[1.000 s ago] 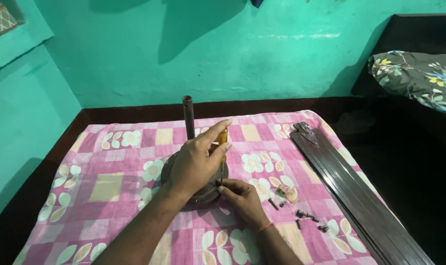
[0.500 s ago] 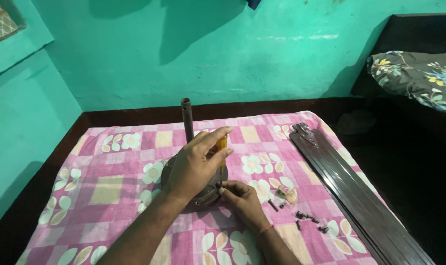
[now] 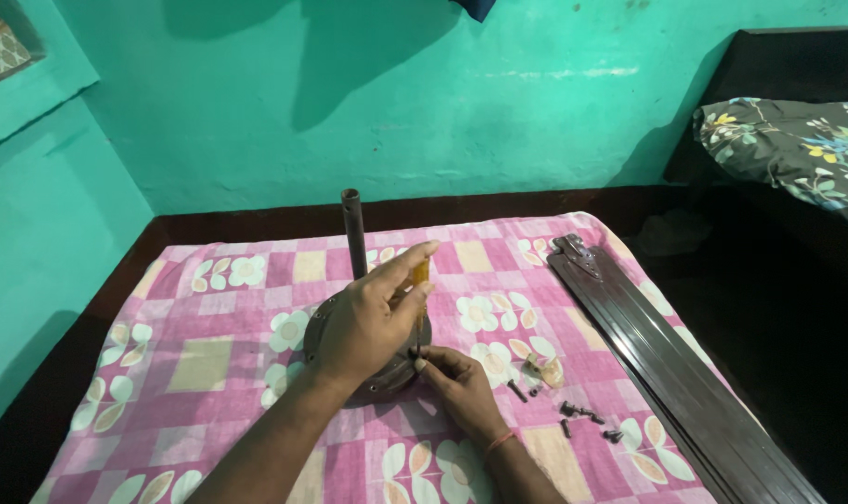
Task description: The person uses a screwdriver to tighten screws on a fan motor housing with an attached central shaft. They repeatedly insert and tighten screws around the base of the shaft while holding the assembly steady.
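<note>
On the pink checked floral cloth (image 3: 209,364), I am gripping the upright yellow-handled screwdriver (image 3: 421,280) in my left hand (image 3: 368,322) while my right hand (image 3: 456,378) is pinching its tip at the round dark metal fan motor (image 3: 386,373) directly below.

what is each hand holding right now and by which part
The left hand grips a screwdriver by its yellow handle, upright. The right hand pinches at its tip by the fan motor rim; what it pinches is too small to tell.

left hand (image 3: 368,322) gripping, right hand (image 3: 456,378) pinching
</note>
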